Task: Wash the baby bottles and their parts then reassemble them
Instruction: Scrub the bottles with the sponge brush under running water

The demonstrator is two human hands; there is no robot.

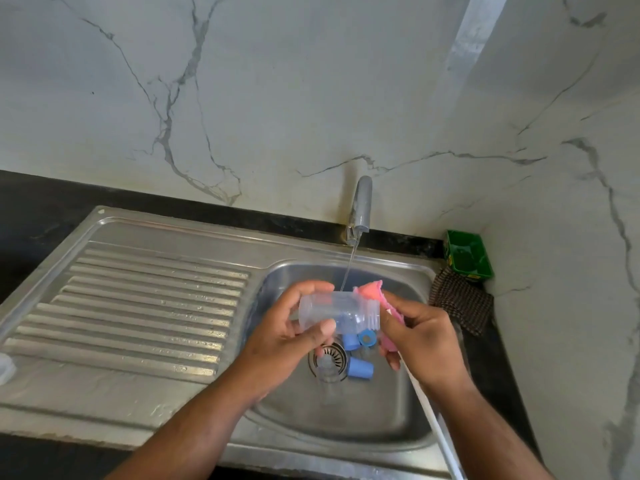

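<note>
While water runs from the tap, counter: black stone, far left of the left hand and running behind the sink.
Drainboard: ribbed steel, wet, left of the left hand; a clear object sits at its far edge, cut off by the frame.
Wall: white marble with grey veins, beyond both hands, turning a corner on the right.
Basin: steel, below both hands, with the strainer right under them.
Stream: thin, landing on the bottle between the hands.
Cloth: dark, checked, right of the right hand.
Green box: in the corner, beyond the cloth.
Left hand: fingers over and thumb under, grasping the bottle's base.
Bottle: clear, lying sideways between the hands, threaded neck toward the right hand.
Blue parts: three, in the basin below the bottle.
Right hand: clasping the brush at the bottle's mouth.
Brush: pink sponge head, white handle trailing toward the person.
Writing: yellow label on the box, too small to read.
</note>
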